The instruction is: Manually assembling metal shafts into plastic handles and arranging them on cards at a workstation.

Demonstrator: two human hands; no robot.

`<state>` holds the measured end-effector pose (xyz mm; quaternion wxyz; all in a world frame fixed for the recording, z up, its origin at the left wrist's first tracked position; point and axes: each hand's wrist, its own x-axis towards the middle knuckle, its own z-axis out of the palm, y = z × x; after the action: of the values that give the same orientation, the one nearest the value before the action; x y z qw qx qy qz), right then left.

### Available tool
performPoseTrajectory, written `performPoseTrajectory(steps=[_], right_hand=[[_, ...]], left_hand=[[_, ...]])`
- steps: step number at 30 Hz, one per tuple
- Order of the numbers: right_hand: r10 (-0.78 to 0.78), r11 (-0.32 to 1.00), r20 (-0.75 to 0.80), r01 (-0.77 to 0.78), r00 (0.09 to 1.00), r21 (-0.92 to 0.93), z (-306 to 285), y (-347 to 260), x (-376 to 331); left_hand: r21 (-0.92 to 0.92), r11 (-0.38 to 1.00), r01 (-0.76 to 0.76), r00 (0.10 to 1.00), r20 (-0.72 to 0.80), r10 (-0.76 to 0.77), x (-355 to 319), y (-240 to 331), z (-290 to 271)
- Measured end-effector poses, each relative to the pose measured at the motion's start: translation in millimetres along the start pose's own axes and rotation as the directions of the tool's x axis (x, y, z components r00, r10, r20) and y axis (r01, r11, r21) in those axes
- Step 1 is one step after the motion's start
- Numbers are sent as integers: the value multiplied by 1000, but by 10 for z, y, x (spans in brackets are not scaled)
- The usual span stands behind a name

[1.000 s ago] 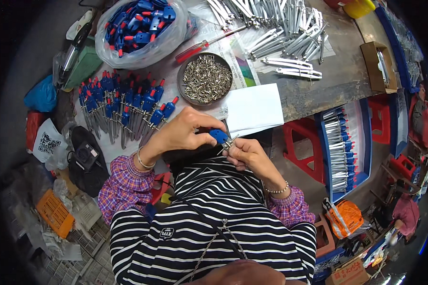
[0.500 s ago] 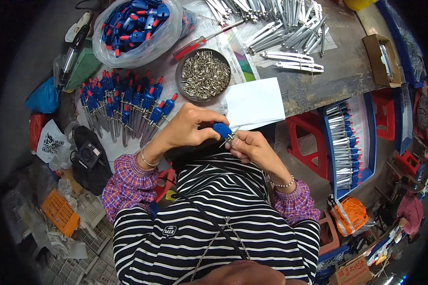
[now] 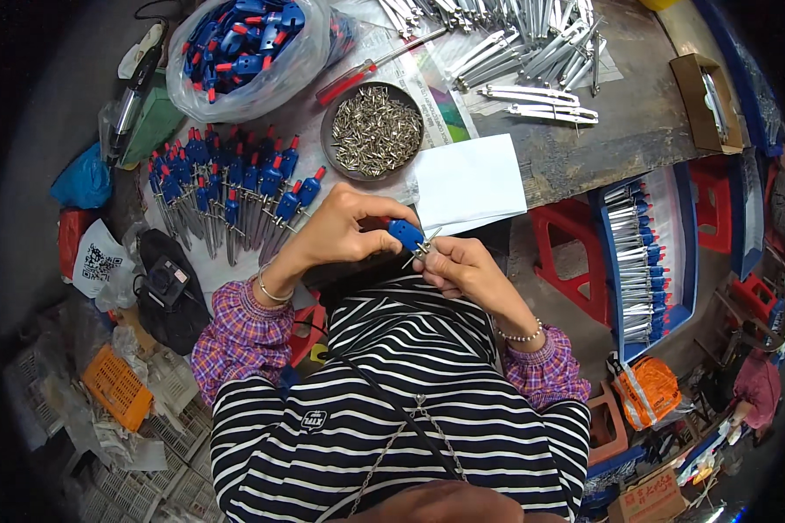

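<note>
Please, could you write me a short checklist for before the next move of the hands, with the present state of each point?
1. Left hand grips blue piece: ok.
2. Right hand pinches its metal end: ok.
3. Metal end firmly fastened: cannot tell, the grip partly hides it.
4. Bowl stocked with small metal pieces: ok.
5. Screwdriver in hand: not ok, it lies beside the bowl.

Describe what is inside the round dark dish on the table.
The round dish holds a heap of small, shiny metal pieces. They cover its bottom, so whatever lies beneath the top layer cannot be seen.
</note>
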<state>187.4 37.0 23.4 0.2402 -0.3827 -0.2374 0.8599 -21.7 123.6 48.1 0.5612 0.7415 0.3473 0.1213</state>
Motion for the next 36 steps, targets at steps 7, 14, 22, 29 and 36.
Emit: performPoseTrajectory(steps=[7,14,22,29,36], right_hand=[[-9,998,14,10,1000,-57,-18,20,10],[-17,1000,6,17,1000,-13,16,20,3],[-19,999,-15,18,1000,-51,37,-8,6],[-78,988,-52,71,996,-135,49,0,15],[-99,978,-65,85,993,-191,37,11,13]], left_hand=[[-57,998,10,995,97,-4,52,59,-88],[-40,999,25,998,52,-23,26,68,-57],[-34,999,-36,999,-33,35,-9,-19,-15],[-55,998,9,999,-33,-11,-23,18,-19],[-48,997,-57,998,-14,57,-15,-25,-18]])
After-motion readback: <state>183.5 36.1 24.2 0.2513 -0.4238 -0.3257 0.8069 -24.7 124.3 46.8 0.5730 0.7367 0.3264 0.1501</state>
